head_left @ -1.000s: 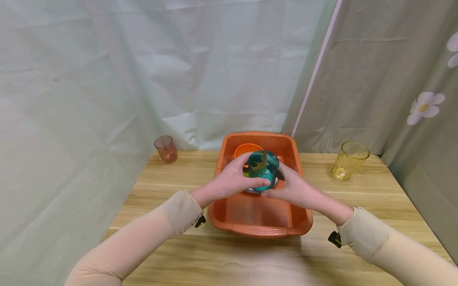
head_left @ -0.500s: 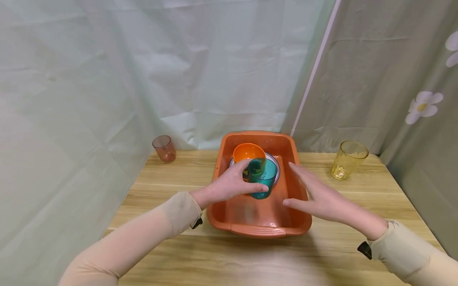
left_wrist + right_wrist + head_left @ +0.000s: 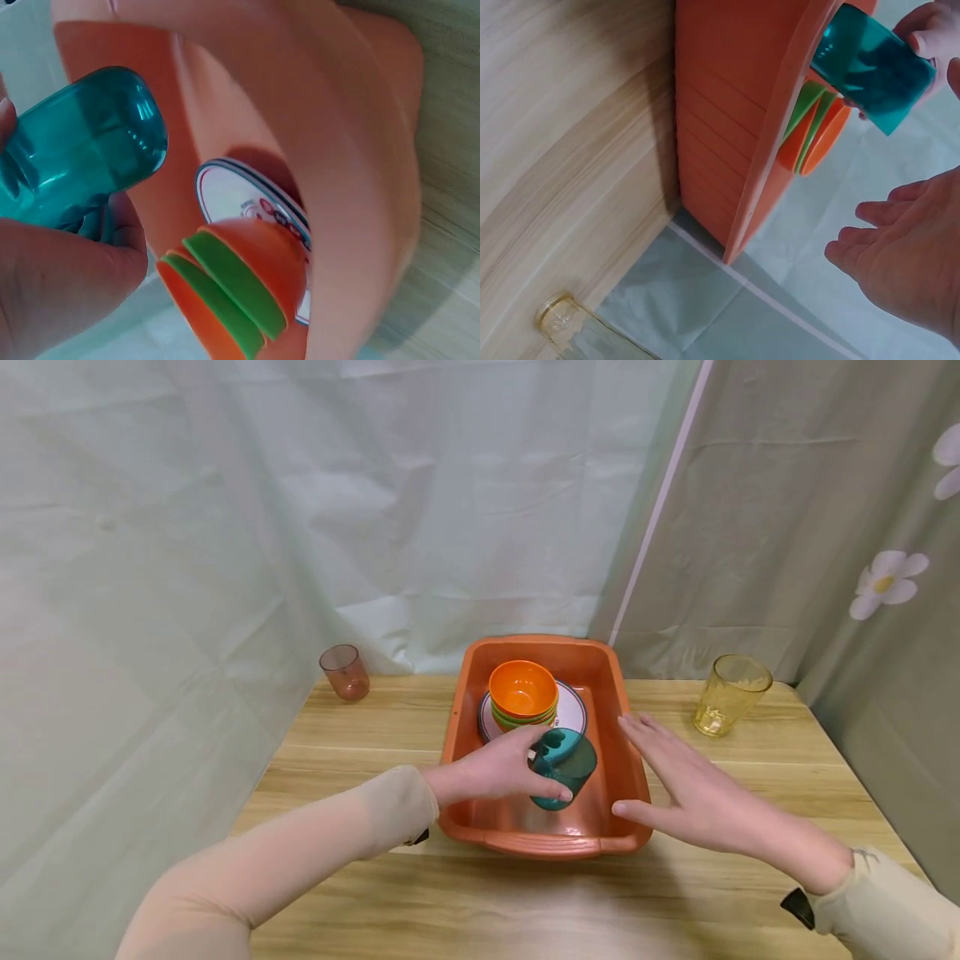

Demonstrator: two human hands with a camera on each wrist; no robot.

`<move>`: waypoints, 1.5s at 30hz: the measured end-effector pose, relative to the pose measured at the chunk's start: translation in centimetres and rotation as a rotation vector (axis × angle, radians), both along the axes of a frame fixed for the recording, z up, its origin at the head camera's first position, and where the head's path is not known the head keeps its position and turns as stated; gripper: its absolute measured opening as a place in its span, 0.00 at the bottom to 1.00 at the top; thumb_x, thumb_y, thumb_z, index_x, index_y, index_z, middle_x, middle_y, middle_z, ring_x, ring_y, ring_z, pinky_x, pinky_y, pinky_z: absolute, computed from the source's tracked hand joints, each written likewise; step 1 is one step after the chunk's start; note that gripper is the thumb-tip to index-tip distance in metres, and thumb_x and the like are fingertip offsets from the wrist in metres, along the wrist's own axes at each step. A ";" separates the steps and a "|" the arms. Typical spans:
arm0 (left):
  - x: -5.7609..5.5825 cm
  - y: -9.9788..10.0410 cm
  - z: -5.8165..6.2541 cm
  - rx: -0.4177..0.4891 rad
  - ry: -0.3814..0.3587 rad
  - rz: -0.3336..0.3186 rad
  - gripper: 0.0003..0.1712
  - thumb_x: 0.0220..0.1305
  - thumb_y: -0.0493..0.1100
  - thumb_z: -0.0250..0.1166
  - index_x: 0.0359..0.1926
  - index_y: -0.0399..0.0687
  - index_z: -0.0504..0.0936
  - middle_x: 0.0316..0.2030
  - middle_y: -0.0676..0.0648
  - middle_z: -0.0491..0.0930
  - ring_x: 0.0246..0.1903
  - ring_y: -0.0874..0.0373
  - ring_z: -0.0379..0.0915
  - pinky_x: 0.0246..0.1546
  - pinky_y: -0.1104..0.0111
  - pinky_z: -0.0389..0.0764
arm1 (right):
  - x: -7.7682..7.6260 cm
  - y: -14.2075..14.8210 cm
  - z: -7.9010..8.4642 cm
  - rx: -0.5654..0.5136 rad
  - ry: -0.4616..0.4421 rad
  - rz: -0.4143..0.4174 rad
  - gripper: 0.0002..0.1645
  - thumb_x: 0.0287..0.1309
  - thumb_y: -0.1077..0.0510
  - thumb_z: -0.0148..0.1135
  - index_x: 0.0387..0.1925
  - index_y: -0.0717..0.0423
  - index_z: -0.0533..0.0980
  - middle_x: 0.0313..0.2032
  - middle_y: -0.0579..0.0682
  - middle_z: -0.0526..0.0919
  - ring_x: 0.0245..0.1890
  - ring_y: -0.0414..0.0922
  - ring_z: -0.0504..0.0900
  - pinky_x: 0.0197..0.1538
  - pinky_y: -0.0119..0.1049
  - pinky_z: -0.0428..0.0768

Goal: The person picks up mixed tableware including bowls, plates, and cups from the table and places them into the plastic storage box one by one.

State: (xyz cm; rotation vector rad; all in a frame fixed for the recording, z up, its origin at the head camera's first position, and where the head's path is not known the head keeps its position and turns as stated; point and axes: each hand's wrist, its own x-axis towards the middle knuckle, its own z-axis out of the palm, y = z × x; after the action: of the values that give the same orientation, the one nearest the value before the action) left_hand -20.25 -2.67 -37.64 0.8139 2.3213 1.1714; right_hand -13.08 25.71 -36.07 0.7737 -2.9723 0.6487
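My left hand (image 3: 504,768) grips a clear teal cup (image 3: 567,770) over the front part of an orange-brown plastic basin (image 3: 536,850). In the left wrist view the cup (image 3: 90,146) shows side-on, fingers wrapped around it. Off the basin's right side, my right hand (image 3: 701,797) holds nothing, its fingers straight and thumb spread. Toward the back of the basin sits a stack of orange and green bowls (image 3: 523,690). Beneath the bowls lies a white plate (image 3: 573,706) with a dark rim. The right wrist view shows my right hand (image 3: 911,251) apart from the cup.
A small reddish clear cup (image 3: 346,673) stands at the table's back left. Toward the back right is a tall yellow clear cup (image 3: 731,695). The wooden table (image 3: 360,893) extends around the basin, and pale curtains (image 3: 465,510) hang behind and at both sides.
My right hand has let go of the teal cup and moved off to the right. With the cup, my left hand has come forward, toward the basin's front, uncovering the bowls.
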 end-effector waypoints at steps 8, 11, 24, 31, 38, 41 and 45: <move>0.1 0.9 -0.5 -0.077 0.016 -0.080 0.41 0.53 0.56 0.81 0.64 0.51 0.74 0.49 0.60 0.78 0.48 0.64 0.75 0.52 0.69 0.78 | 0.7 0.5 -0.3 0.020 0.001 -0.010 0.60 0.62 0.27 0.63 0.83 0.43 0.46 0.80 0.47 0.50 0.80 0.55 0.45 0.71 0.66 0.58; 0.1 1.3 -0.6 -0.095 0.039 -0.107 0.40 0.52 0.56 0.82 0.62 0.49 0.76 0.47 0.60 0.78 0.46 0.65 0.75 0.50 0.70 0.78 | 0.8 0.6 -0.3 0.024 0.005 -0.011 0.60 0.62 0.27 0.62 0.83 0.42 0.45 0.80 0.46 0.49 0.80 0.55 0.45 0.71 0.66 0.58; -0.9 3.1 -0.9 -0.169 0.041 -0.200 0.38 0.53 0.54 0.81 0.61 0.45 0.77 0.49 0.52 0.82 0.44 0.64 0.76 0.47 0.72 0.78 | 1.2 1.4 -0.6 0.032 0.008 -0.018 0.61 0.61 0.26 0.62 0.83 0.42 0.44 0.80 0.46 0.50 0.80 0.54 0.46 0.71 0.64 0.59; -0.9 3.8 -1.1 -0.264 -0.002 -0.185 0.45 0.52 0.57 0.81 0.68 0.53 0.72 0.51 0.57 0.80 0.49 0.63 0.75 0.51 0.69 0.78 | 1.4 1.6 -0.6 0.016 0.013 -0.021 0.60 0.62 0.28 0.63 0.83 0.45 0.46 0.80 0.48 0.50 0.80 0.55 0.46 0.72 0.63 0.58; -1.0 4.3 -1.4 -0.253 -0.045 -0.217 0.43 0.53 0.52 0.82 0.67 0.49 0.73 0.50 0.55 0.81 0.46 0.64 0.75 0.52 0.71 0.77 | 1.4 1.7 -0.8 0.017 0.026 -0.020 0.60 0.62 0.28 0.63 0.83 0.47 0.47 0.80 0.48 0.51 0.80 0.54 0.46 0.73 0.61 0.57; -1.0 4.5 -1.4 -0.263 -0.044 -0.230 0.42 0.54 0.52 0.81 0.66 0.48 0.73 0.50 0.54 0.82 0.45 0.65 0.75 0.52 0.72 0.76 | 1.4 1.7 -0.8 0.023 0.027 -0.020 0.60 0.62 0.27 0.62 0.83 0.47 0.47 0.80 0.48 0.51 0.80 0.54 0.46 0.74 0.59 0.57; -1.1 4.8 -1.6 -0.259 -0.065 -0.243 0.41 0.54 0.49 0.81 0.65 0.46 0.73 0.49 0.52 0.82 0.44 0.65 0.75 0.51 0.72 0.76 | 1.4 1.8 -0.9 0.028 0.027 -0.023 0.60 0.62 0.27 0.62 0.82 0.49 0.48 0.80 0.48 0.51 0.80 0.54 0.46 0.74 0.58 0.56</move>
State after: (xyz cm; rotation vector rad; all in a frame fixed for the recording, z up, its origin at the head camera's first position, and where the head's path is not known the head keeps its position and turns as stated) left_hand -21.33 2.08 -39.25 0.9146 2.1878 0.7651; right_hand -11.69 27.50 -36.96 0.7426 -2.9669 0.5920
